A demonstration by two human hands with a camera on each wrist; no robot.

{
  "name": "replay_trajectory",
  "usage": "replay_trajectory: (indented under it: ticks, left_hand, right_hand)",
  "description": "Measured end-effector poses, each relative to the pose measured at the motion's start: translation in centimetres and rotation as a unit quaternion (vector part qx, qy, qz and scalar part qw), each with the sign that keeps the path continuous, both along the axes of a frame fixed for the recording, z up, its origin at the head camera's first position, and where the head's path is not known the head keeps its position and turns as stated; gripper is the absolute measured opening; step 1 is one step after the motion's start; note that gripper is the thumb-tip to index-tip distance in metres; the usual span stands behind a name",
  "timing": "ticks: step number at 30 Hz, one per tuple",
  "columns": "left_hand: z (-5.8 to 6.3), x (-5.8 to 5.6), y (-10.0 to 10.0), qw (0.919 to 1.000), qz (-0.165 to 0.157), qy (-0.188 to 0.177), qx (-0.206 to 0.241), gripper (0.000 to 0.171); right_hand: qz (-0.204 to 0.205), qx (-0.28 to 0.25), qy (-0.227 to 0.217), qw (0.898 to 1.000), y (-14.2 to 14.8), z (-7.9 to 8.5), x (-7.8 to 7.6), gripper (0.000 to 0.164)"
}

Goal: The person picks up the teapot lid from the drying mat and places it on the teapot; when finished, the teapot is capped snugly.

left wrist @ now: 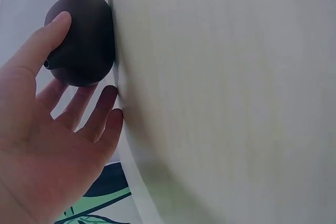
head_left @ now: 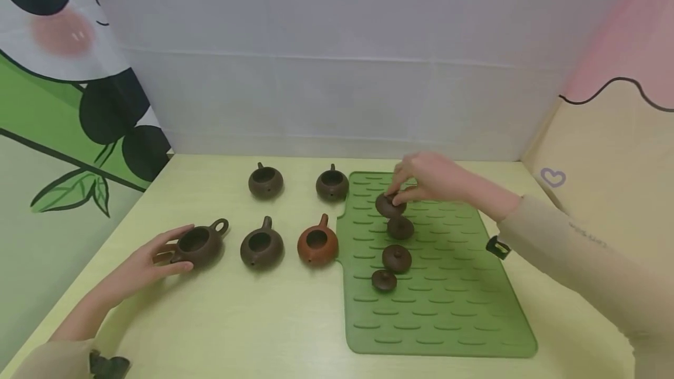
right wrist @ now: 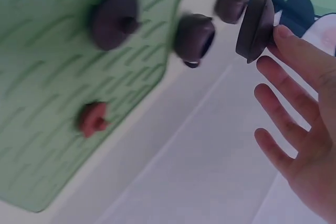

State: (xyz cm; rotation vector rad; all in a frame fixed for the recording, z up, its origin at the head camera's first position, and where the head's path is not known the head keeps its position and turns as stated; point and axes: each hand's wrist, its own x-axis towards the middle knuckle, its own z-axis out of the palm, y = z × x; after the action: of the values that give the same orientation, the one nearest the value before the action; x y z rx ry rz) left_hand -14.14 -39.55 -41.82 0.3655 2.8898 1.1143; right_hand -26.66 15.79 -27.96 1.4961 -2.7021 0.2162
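Note:
At the left, my left hand (head_left: 150, 256) holds a dark brown teapot (head_left: 202, 250) from the spout side, thumb on the near side and fingers on the far side. This pot is lidless, its ring handle pointing away to the right. Over the green mat (head_left: 442, 320), my right hand (head_left: 429, 177) pinches a dark teapot lid (right wrist: 255, 29) by its knob; the right wrist view shows the lid raised. Below it in the head view lie dark lids: one (head_left: 400, 227), a larger one (head_left: 397, 258) and a small one (head_left: 384, 281). A red lid (right wrist: 93, 119) shows on the mat in the right wrist view.
More lidless teapots stand between the left hand and the mat: a dark one (head_left: 261, 249) and a reddish one (head_left: 317, 245) in front, two dark ones behind, at left (head_left: 265, 183) and right (head_left: 332, 185). A white backdrop (head_left: 337, 98) rises behind the table.

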Motion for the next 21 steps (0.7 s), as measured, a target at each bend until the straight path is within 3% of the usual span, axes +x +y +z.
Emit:
replay_trajectory:
  ticks: [8,14,21]
  left_hand:
    - [-0.1,0.0,0.1,0.9997,-0.005,-0.015,0.018,0.079]
    - [-0.3,-0.3,-0.3,0.9954,-0.038,-0.056,0.068,0.082]
    - [-0.4,-0.7,-1.4,0.9841,-0.065,-0.109,0.124,0.069]
  right_hand:
    - [0.01,-0.032,-0.019,0.999,-6.2,2.7,-2.0,0.021]
    - [0.028,-0.042,-0.012,0.999,-10.5,2.6,-2.9,0.022]
    - [0.042,-0.055,-0.029,0.997,-15.3,2.4,-3.4,0.024]
